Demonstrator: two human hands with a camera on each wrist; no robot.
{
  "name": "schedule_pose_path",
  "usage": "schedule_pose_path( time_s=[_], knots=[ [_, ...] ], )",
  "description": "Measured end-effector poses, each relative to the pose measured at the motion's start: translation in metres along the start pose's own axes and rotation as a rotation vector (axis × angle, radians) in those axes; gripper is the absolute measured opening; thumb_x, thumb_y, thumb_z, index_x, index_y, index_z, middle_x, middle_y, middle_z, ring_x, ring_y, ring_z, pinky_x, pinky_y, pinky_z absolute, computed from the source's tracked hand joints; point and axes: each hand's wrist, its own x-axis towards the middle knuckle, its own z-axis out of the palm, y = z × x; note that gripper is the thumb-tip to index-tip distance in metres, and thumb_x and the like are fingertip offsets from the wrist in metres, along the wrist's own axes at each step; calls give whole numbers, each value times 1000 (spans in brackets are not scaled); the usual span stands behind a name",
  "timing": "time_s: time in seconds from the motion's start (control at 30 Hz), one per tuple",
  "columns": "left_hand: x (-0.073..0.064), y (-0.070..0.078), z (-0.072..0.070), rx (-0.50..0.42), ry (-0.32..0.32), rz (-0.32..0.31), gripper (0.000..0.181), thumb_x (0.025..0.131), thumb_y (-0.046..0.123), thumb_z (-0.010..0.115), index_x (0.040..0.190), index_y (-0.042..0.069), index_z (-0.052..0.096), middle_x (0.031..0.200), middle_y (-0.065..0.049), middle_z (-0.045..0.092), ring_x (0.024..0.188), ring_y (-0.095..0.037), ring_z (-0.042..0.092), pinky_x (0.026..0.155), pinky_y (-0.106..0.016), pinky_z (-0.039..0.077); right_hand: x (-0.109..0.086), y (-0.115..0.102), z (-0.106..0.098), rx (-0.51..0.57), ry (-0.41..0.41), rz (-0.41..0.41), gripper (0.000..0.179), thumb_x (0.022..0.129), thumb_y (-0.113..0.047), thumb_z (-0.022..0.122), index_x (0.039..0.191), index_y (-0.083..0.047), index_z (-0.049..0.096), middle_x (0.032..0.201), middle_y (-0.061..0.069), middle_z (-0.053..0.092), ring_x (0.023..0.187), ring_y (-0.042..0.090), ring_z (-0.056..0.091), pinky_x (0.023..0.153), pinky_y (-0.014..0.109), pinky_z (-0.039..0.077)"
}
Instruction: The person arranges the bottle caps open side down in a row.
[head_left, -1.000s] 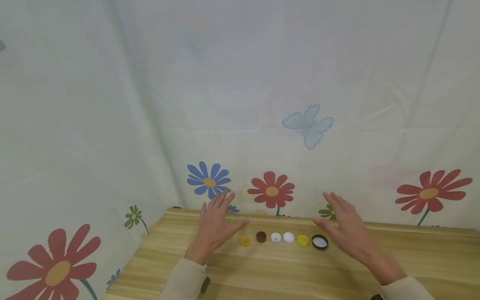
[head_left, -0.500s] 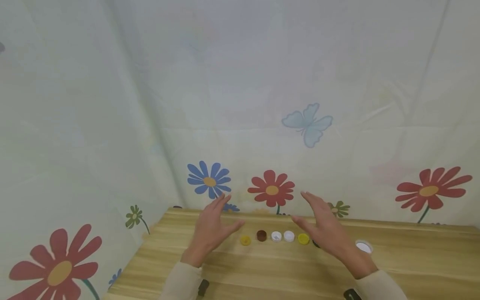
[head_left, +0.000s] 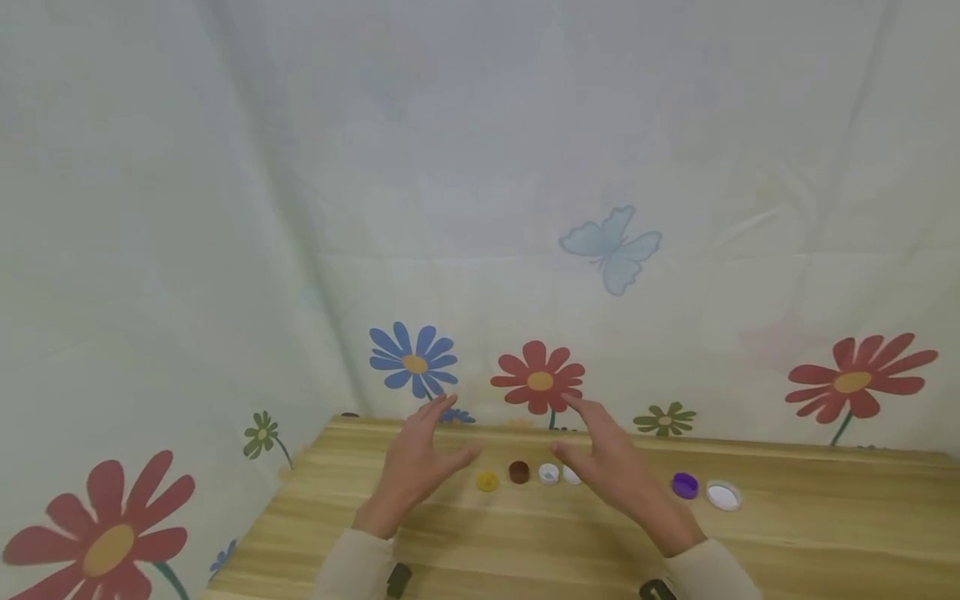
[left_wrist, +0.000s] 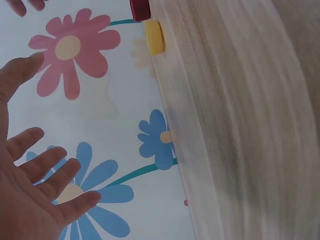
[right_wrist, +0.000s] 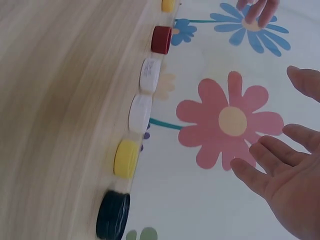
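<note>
My left hand (head_left: 416, 467) hovers over the wooden table, fingers spread and holding nothing, left of an orange-yellow cap (head_left: 487, 481). To that cap's right are a dark red-brown cap (head_left: 519, 472) and a white cap (head_left: 548, 473). My right hand (head_left: 617, 473), likewise holding nothing, partly hides a second white cap (head_left: 572, 475). In the right wrist view, a bright yellow cap (right_wrist: 126, 159) and a black lid (right_wrist: 113, 215) continue the row; the right hand hides both from the head camera. Further right lie a purple cap (head_left: 685, 485) and a white-centred round lid (head_left: 723, 496).
The wooden table (head_left: 480, 542) runs back to a pale cloth (head_left: 465, 167) printed with flowers and a butterfly. The same sort of cloth hangs along the left side. Dark straps or devices show near both wrists.
My right hand has moved left along the row, from beside the black lid to over the middle caps, uncovering the purple cap and white-centred lid. My left hand has shifted slightly left.
</note>
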Motion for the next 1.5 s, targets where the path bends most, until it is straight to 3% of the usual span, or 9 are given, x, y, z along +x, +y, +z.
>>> schedule_pose_path(
  time_s=[0.3,0.53,0.73,0.87,1.1,1.27,1.5],
  knots=[
    [-1,-2,4,-107,-16,27,78,74,45,82,139,14,51,144,-8,48,132,-28,43,104,-52,37,8,-11,19,40,33,-34,69,85,-22,76,143,-7,43,142,10,47,130,31,45,102,49,39],
    [-6,-1,14,-169,-42,-10,78,73,44,83,139,17,51,142,1,50,131,-22,45,106,-45,37,3,-11,27,95,17,-9,65,83,-21,77,140,-10,47,136,4,53,125,25,50,99,46,44],
    [-8,0,10,-226,-15,-68,78,71,47,83,137,18,53,137,1,54,126,-23,50,103,-45,39,10,-18,38,155,-19,14,59,85,-22,76,138,-16,51,135,-1,54,125,23,50,99,45,44],
    [-9,-3,9,-260,-12,-100,75,72,44,84,137,21,53,136,0,55,124,-24,51,102,-47,40,16,-22,44,163,-29,3,54,85,-20,75,134,-15,54,131,0,57,122,23,52,98,45,45],
    [-3,-5,6,-299,-6,-69,69,74,32,84,135,22,54,130,2,60,120,-24,54,100,-50,41,24,-31,48,203,-27,3,53,86,-23,75,134,-16,54,131,1,57,121,21,53,97,42,46],
    [-1,-9,4,-336,20,-71,64,75,33,84,132,25,56,118,5,66,112,-18,59,95,-53,44,27,-36,52,228,-52,18,50,88,-24,73,133,-16,55,131,1,57,121,21,53,97,43,46],
    [-5,-14,12,-419,6,-96,62,77,35,82,132,24,56,122,6,64,114,-20,59,95,-53,44,26,-31,58,230,-97,54,48,89,-26,71,133,-13,55,131,3,58,120,24,54,95,42,48]
  ],
)
